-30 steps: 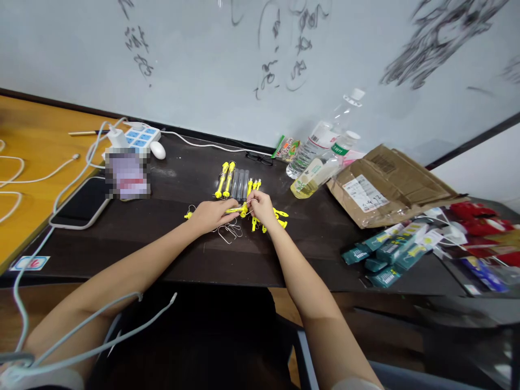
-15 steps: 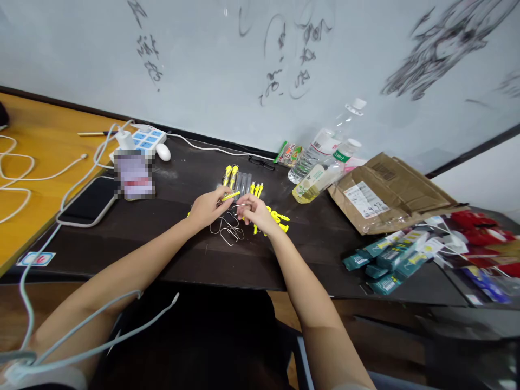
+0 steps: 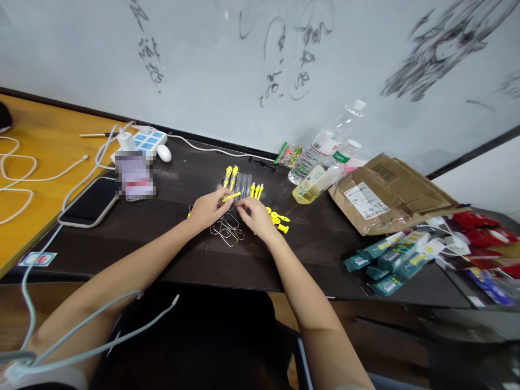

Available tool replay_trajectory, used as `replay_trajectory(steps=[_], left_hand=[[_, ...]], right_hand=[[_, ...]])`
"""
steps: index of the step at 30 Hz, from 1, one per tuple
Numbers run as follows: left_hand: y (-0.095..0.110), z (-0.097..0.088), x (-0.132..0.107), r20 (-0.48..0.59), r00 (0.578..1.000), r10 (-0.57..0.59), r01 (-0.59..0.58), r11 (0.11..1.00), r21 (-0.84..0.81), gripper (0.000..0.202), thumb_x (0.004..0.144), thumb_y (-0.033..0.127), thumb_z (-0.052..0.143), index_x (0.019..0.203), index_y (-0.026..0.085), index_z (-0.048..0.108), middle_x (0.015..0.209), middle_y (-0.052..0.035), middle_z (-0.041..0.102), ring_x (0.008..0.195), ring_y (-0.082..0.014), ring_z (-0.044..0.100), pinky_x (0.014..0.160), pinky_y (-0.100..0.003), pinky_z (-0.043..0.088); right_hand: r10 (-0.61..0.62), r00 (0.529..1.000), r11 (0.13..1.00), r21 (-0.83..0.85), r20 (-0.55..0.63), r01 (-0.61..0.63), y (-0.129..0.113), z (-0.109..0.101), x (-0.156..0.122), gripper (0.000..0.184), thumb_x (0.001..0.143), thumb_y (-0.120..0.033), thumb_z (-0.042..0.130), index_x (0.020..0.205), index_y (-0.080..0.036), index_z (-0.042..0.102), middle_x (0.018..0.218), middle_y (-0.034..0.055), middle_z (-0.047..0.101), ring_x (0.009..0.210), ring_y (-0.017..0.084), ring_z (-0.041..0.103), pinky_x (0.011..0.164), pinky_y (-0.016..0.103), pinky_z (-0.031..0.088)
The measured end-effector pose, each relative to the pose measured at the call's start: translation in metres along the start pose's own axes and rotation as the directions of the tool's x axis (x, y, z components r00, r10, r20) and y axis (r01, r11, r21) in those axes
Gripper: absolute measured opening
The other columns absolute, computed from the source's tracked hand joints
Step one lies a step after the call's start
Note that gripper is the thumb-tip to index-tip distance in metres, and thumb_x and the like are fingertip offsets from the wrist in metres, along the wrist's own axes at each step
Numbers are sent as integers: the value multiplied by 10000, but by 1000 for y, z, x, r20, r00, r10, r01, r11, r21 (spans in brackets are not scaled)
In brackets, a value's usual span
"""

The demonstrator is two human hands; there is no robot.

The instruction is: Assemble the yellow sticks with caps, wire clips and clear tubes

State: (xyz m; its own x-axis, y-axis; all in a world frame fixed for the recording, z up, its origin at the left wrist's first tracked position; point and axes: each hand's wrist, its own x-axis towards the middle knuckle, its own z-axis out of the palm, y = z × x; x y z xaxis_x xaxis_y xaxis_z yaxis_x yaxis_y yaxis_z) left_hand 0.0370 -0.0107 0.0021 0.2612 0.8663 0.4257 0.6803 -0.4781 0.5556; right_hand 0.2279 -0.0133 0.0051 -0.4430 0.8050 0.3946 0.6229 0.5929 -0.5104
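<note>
On the dark table (image 3: 174,254), my left hand (image 3: 208,208) pinches a small yellow stick-like part (image 3: 228,197) between thumb and fingers. My right hand (image 3: 255,214) is next to it, its fingertips meeting the yellow part's right end; whether it holds anything of its own is hidden. Thin wire loops (image 3: 227,230) lie just below both hands. Behind them stands a row of yellow-capped clear tubes (image 3: 240,184), and loose yellow pieces (image 3: 278,220) lie to the right of my right hand.
A phone (image 3: 90,201), a power strip (image 3: 143,142), a white mouse (image 3: 164,153) and cables are on the left. Plastic bottles (image 3: 320,170), a brown cardboard parcel (image 3: 385,192) and green packets (image 3: 390,257) sit on the right. A scribbled white wall runs along the back.
Both hands lifted from the pile of yellow pieces and moved slightly back and left; the left hand now holds the yellow part up with the right fingertips at it.
</note>
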Motion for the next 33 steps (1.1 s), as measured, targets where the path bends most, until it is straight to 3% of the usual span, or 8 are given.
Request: replay_trajectory(steps=[5, 13, 16, 20, 22, 25, 28, 33], left_hand=[[1, 1, -1, 14, 1000, 16, -16, 1000, 10, 304, 912, 428, 438, 1098, 228, 573, 842, -4, 683, 703, -143, 608, 627, -243, 397], [3, 1, -1, 40, 999, 22, -24, 999, 37, 318, 913, 432, 431, 1103, 223, 577, 863, -11, 685, 694, -144, 610, 621, -238, 397], [2, 3, -1, 56, 998, 37, -40, 998, 47, 298, 914, 419, 439, 1099, 229, 576, 871, -10, 686, 711, -144, 611, 623, -237, 392], [1, 4, -2, 81, 995, 52, -57, 997, 58, 278, 915, 417, 444, 1077, 236, 580, 841, 1, 680, 694, -136, 607, 604, -231, 379], [1, 4, -2, 90, 994, 58, -64, 996, 61, 280, 915, 417, 442, 1072, 233, 584, 824, 1, 676, 689, -135, 607, 600, -231, 379], [0, 5, -2, 103, 992, 70, -77, 995, 69, 286, 912, 420, 443, 1075, 233, 584, 827, -3, 676, 680, -134, 606, 600, -233, 384], [0, 5, -2, 127, 989, 79, -90, 992, 84, 290, 910, 429, 443, 1079, 236, 577, 837, -3, 679, 687, -137, 611, 589, -233, 379], [-2, 5, -2, 143, 986, 84, -100, 990, 104, 302, 910, 450, 433, 1061, 232, 578, 791, 3, 670, 677, -143, 611, 562, -226, 350]], right_hand=[[88, 995, 936, -337, -43, -97, 16, 3, -1, 202, 835, -293, 592, 1012, -217, 649, 928, 90, 631, 930, 263, 501, 799, 369, 375], [106, 994, 898, -429, 3, -95, 21, 14, -1, 140, 862, -287, 547, 932, -219, 647, 909, 100, 601, 922, 261, 502, 767, 358, 377], [112, 991, 951, -280, -76, -129, 19, 10, -1, 148, 870, -262, 493, 957, -209, 600, 951, 91, 587, 943, 245, 513, 800, 357, 395], [219, 951, 969, 159, -218, -187, 19, 7, 3, 179, 848, -243, 433, 1015, -209, 490, 981, 56, 571, 844, 171, 547, 762, 307, 435], [345, 911, 888, 392, -224, -239, 20, 8, 5, 205, 825, -265, 428, 1025, -224, 443, 907, 22, 560, 714, 134, 542, 641, 264, 440], [479, 873, 685, 660, -88, -309, 18, 8, 8, 195, 827, -330, 386, 991, -241, 441, 702, -38, 480, 502, 96, 440, 443, 205, 335], [471, 882, 603, 723, 18, -336, 10, 5, 8, 206, 841, -384, 383, 909, -234, 506, 568, -68, 334, 417, 84, 311, 381, 192, 247], [278, 956, 839, 508, -94, -194, 2, 0, 4, 198, 766, -314, 598, 940, -221, 599, 624, -50, 411, 496, 87, 391, 473, 220, 357]])
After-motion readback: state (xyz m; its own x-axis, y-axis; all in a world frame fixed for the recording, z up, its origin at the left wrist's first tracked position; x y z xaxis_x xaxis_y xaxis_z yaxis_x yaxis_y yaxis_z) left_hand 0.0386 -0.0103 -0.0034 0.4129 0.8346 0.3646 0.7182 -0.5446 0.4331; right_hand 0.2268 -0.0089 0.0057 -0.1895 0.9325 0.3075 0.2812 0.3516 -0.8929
